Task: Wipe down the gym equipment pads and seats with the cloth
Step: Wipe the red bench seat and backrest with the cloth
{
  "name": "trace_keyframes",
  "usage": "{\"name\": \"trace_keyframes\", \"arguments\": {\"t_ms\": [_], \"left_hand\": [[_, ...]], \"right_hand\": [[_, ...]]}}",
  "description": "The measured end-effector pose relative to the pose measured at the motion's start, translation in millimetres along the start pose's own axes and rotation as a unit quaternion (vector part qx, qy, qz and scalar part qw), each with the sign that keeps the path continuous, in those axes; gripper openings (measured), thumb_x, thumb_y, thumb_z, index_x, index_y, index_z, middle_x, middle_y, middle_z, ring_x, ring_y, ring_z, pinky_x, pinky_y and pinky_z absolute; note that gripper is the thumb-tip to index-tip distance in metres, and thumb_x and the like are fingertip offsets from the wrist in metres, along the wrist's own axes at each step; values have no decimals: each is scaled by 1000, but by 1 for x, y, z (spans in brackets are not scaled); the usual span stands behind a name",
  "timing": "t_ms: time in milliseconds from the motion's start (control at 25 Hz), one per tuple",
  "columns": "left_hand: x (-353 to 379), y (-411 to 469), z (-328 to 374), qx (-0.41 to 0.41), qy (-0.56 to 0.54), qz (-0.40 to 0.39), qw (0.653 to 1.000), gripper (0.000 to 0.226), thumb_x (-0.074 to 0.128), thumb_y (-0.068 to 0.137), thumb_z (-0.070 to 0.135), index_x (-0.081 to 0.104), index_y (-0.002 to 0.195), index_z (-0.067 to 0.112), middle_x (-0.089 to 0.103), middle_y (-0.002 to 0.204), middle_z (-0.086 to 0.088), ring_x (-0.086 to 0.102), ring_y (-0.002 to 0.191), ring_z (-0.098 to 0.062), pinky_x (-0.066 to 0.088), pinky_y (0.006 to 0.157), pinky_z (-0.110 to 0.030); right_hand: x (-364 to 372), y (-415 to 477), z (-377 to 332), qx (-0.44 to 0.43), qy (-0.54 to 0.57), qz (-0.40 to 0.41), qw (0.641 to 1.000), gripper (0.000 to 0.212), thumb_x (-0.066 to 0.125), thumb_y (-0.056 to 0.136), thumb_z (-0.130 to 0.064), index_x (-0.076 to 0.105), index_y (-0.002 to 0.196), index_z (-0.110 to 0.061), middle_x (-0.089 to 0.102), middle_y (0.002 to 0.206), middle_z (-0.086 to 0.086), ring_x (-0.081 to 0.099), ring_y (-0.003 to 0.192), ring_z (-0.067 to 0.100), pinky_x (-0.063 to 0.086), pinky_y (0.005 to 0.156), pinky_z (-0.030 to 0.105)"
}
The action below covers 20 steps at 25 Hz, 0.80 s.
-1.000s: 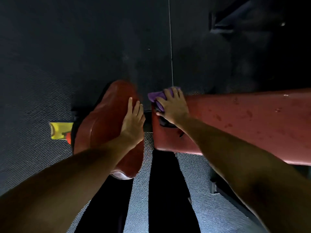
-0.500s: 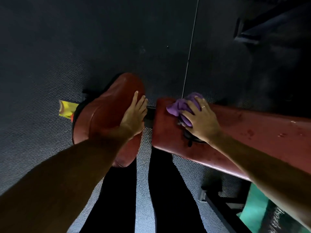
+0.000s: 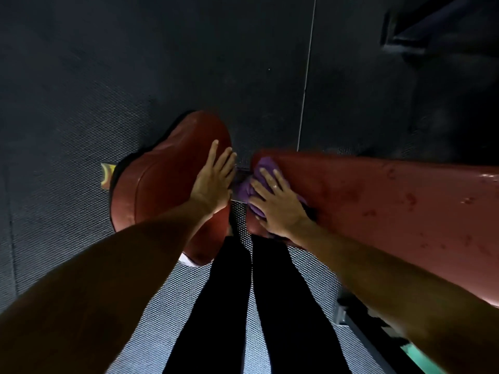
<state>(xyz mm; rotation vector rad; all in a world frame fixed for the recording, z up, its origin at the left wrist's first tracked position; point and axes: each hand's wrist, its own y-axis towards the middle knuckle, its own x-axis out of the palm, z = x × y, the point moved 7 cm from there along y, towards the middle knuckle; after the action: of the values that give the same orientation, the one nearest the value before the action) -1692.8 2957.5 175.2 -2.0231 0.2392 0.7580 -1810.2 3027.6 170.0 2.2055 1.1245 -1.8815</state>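
A red bench seat pad [image 3: 162, 190] sits on the left and a long red back pad [image 3: 391, 206] stretches to the right, with a narrow gap between them. My left hand [image 3: 213, 182] lies flat on the seat pad's right edge, fingers spread, holding nothing. My right hand [image 3: 275, 203] presses a crumpled purple cloth [image 3: 260, 168] onto the left end of the back pad, right at the gap. The cloth is partly hidden under my palm. Wet spots speckle the back pad further right.
Dark textured rubber flooring [image 3: 108, 76] surrounds the bench. A yellow object [image 3: 106, 175] pokes out beyond the seat pad's left side. A dark metal frame [image 3: 405, 31] lies at the top right. My legs in black trousers [image 3: 256, 306] stand below the gap.
My right hand slid the cloth to the right along the back pad, then back left to its end by the gap. My left hand stayed on the seat pad.
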Motion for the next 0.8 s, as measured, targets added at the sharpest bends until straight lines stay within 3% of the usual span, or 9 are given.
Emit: {"name": "trace_keyframes", "arguments": {"t_ms": [120, 200, 320, 440, 640, 720, 800], "left_hand": [[0, -5, 10, -22, -35, -15, 999, 70, 23, 100, 54, 11, 159, 20, -5, 166, -18, -14, 150, -43, -14, 110, -71], [2, -12, 27, -21, -53, -23, 998, 73, 28, 98, 55, 10, 159, 18, -3, 166, -17, -14, 150, -44, -14, 112, -69], [11, -30, 49, -14, -59, -20, 998, 75, 28, 98, 55, 11, 159, 14, -2, 166, -19, -14, 150, -44, -13, 114, -67], [15, -45, 57, -7, -73, 1, 997, 74, 24, 100, 50, 11, 158, 7, 1, 166, -19, -9, 152, -41, -14, 117, -62], [20, -54, 63, 5, -54, 9, 998, 89, 28, 95, 67, 8, 158, 8, -3, 165, -22, -9, 151, -43, -19, 114, -66], [25, -59, 67, 8, -54, 8, 998, 88, 32, 95, 67, 13, 158, 10, -2, 165, -22, -9, 151, -44, -18, 114, -66], [27, -63, 71, 8, -50, 10, 999, 81, 29, 98, 60, 14, 158, 9, -1, 165, -22, -7, 151, -44, -17, 115, -66]], "right_hand": [[-19, -38, 37, 10, -6, 36, 999, 55, 85, 69, -35, 69, 121, -25, 49, 153, 9, 29, 149, 43, 17, 123, 60], [-37, -29, 64, 109, -19, 65, 992, 53, 81, 76, -36, 66, 125, -25, 44, 157, 11, 24, 151, 44, 15, 124, 60], [-39, 14, 53, 223, -4, 58, 973, 64, 66, 87, -53, 55, 143, -24, 29, 165, 15, 7, 154, 46, 0, 125, 60], [-7, 25, 0, 171, -27, -11, 985, 81, 55, 87, -59, 37, 157, -21, 12, 169, 15, -8, 155, 44, -11, 124, 57], [23, -46, -26, 40, -46, -51, 997, 100, 85, 59, -54, 51, 148, -22, 29, 165, 10, 11, 154, 43, 1, 125, 56], [8, -63, 0, 47, -72, -22, 996, 100, 84, 62, -61, 52, 148, -22, 32, 165, 10, 15, 154, 42, 7, 125, 56], [-10, -63, 27, 116, -74, 28, 990, 97, 78, 71, -66, 48, 150, -19, 31, 164, 13, 16, 154, 44, 8, 124, 57]]}}
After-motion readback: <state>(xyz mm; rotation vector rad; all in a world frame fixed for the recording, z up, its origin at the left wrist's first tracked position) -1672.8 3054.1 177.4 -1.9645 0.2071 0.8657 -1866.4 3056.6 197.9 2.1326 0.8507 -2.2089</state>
